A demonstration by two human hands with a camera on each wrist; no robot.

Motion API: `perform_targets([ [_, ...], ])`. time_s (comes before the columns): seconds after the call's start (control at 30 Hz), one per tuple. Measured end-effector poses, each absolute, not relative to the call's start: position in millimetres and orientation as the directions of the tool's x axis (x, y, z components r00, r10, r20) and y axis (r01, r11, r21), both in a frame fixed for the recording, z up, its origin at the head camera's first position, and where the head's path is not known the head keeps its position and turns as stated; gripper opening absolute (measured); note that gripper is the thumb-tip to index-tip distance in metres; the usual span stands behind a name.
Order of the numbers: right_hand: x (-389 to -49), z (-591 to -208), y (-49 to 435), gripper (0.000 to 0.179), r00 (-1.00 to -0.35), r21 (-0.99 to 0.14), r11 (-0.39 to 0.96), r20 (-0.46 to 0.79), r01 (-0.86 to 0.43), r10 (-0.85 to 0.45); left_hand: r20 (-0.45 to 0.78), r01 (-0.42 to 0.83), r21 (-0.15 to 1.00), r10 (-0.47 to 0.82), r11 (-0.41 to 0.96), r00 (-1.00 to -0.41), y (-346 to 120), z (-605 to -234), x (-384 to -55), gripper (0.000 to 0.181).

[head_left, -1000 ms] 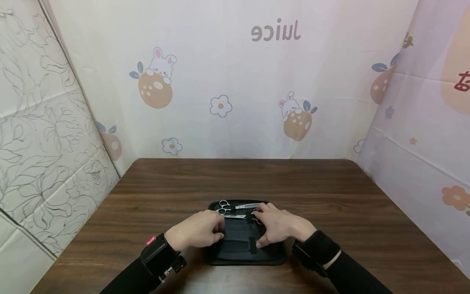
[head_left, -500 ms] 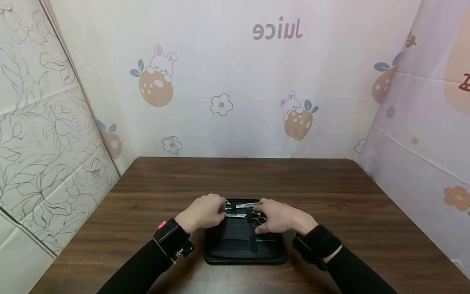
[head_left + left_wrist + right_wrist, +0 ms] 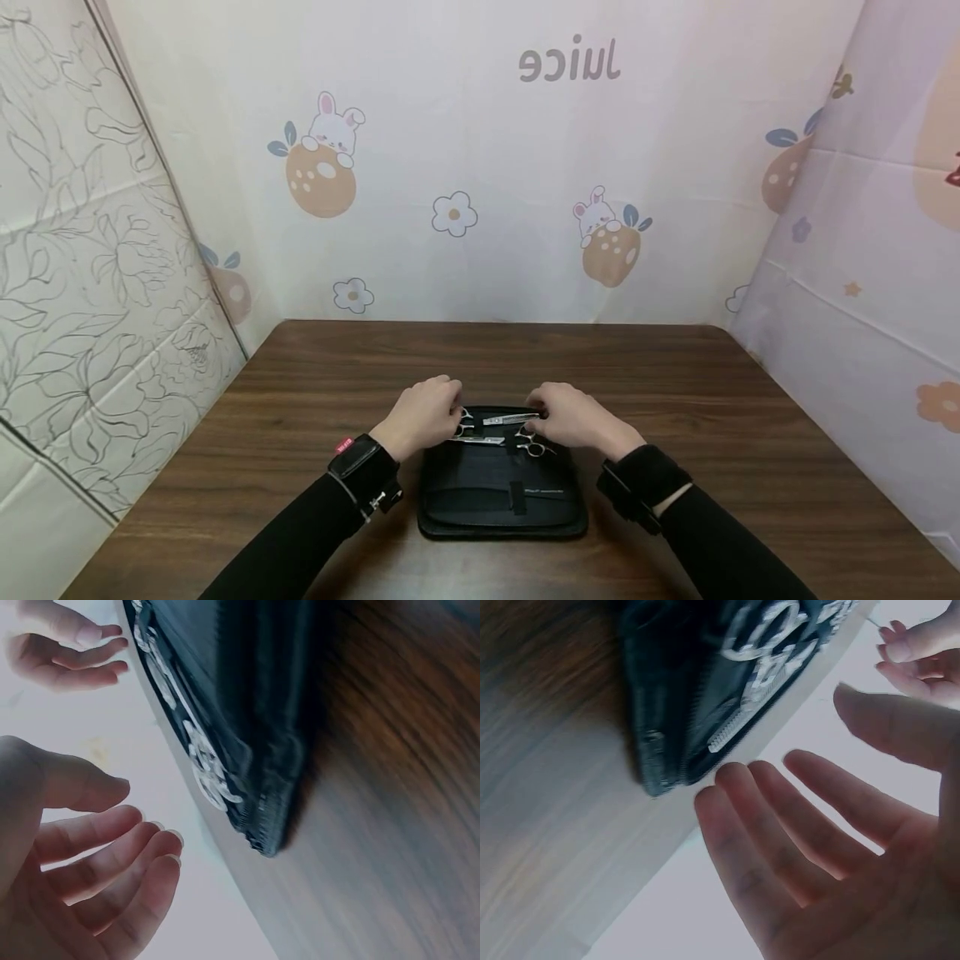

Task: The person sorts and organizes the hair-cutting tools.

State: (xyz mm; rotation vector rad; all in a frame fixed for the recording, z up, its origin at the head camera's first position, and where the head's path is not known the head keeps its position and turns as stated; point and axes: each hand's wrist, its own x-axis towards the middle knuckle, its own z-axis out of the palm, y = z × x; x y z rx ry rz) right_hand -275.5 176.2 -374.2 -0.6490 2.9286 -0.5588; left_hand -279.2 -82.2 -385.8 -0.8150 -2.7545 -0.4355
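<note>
A black zip case (image 3: 487,467) lies on the table with two pairs of silver scissors along its far side. One is thinning scissors (image 3: 512,419), whose toothed blade (image 3: 735,724) shows in the right wrist view. The other scissors (image 3: 534,449) have ring handles toward the right. My left hand (image 3: 422,419) is at the case's far left corner, fingers loosely bent and holding nothing in the left wrist view. At the far right corner hovers my right hand (image 3: 581,419), its fingers spread and relaxed, with nothing in them. In the head view the fingertips are partly hidden.
The case's near part has a pocket with a short black strap (image 3: 517,497) and a thin silver line beside it. Brown wood tabletop (image 3: 337,367) surrounds the case. A printed curtain (image 3: 405,125) hangs behind the table's far edge.
Both hands have moved away from me along the case to its far corners. The right hand has come off the near pocket and strap, which now show. The case stays in place.
</note>
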Motion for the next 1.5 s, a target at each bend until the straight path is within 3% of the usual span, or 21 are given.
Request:
perform_targets([
  [0.3,-290.4,-383.8,181.4,0.028,-0.936,-0.317,0.888,0.004,-0.334,-0.351,0.237,0.507,0.232,0.457,0.83,-0.857,-84.7,-389.4,-289.7,0.006],
  [0.47,-296.4,-388.9,184.0,0.024,-0.946,-0.266,0.912,-0.006,-0.312,-0.326,0.17,0.48,0.247,0.45,0.842,-0.877,-87.5,-393.3,-295.4,0.012],
  [0.73,-303.1,-392.0,187.6,0.017,-0.944,-0.264,0.911,-0.013,-0.316,-0.331,0.066,0.427,0.339,0.432,0.838,-0.9,-96.6,-400.9,-308.0,0.007],
  [1.0,-306.1,-392.0,186.9,0.014,-0.945,-0.269,0.914,-0.036,-0.305,-0.326,0.022,0.427,0.377,0.453,0.822,-0.891,-100.1,-399.3,-314.3,0.014],
  [1.5,-308.2,-391.5,184.6,0.013,-0.947,-0.254,0.921,-0.046,-0.296,-0.317,0.0,0.457,0.328,0.483,0.827,-0.875,-100.4,-399.1,-319.2,0.019],
])
